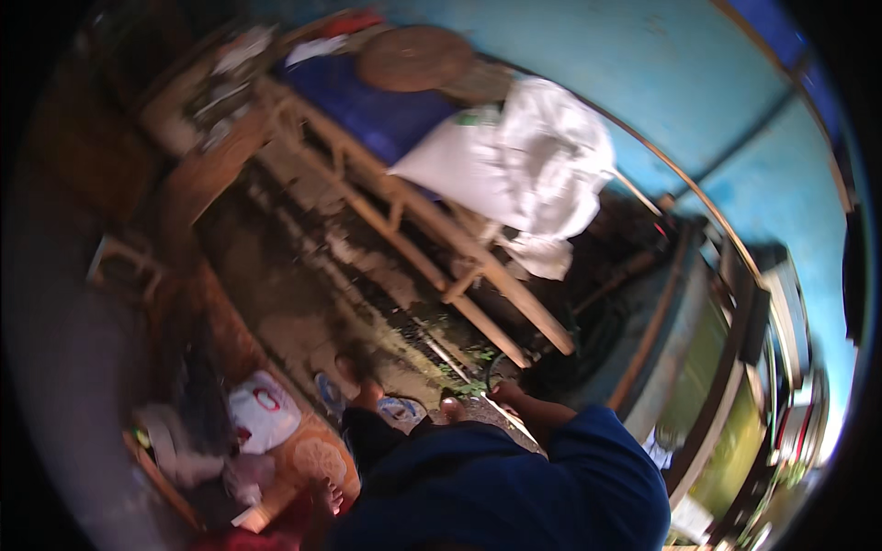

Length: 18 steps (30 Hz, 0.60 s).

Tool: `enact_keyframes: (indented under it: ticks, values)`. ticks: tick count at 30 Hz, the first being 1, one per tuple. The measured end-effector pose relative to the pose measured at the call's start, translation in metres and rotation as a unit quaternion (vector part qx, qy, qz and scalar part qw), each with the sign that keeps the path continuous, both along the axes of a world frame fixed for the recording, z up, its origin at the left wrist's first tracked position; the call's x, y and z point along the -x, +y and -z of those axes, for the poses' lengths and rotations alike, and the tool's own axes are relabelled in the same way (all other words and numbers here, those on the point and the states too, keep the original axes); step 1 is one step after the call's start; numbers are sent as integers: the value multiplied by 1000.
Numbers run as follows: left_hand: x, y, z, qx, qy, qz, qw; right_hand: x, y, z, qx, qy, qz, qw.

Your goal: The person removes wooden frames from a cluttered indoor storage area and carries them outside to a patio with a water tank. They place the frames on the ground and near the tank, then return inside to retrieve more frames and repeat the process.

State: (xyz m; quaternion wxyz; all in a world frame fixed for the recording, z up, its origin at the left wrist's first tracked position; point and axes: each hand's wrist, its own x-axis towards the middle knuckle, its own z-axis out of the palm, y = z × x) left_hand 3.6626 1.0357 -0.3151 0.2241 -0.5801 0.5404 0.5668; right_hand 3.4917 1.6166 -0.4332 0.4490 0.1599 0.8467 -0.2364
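Note:
My right hand [505, 395] is closed in front of my body, at the end of a blue sleeve. A thin dark curved thing [490, 369] shows right at its fingers, but blur hides its kind. A pale narrow strip [516, 421] runs below the hand; I cannot tell whether the hand holds it. My left hand does not show. Below me, bare toes [450, 409] and a bare foot [369, 393] show near blue-and-white flip-flops [401, 410].
A wooden bench frame [404, 197] carries a blue sheet, a round woven tray [415, 58] and a white sack [528, 156]. At the lower left, a person's hand or foot [329, 496] shows beside red cloth and a white bag [265, 413]. Wooden furniture stands at right.

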Motion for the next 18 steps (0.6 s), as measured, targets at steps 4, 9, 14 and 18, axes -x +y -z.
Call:
enact_keyframes:
  ticks: [4, 9, 14, 18]
  values:
    - [-33, -22, 38, -57, -65, -114, 990, 81, -23, -10, -18, 12, 42, 999]
    - [42, -79, 77, -159, 25, -154, 975, 194, -125, -40, -32, -24, 78, 996]
    - [193, -171, 64, -25, 68, -150, 986, 335, -297, -83, -11, 11, -180, 984]
    - [300, -242, 11, 112, 173, 20, 978, 423, -437, -162, 326, -52, 51, 943]
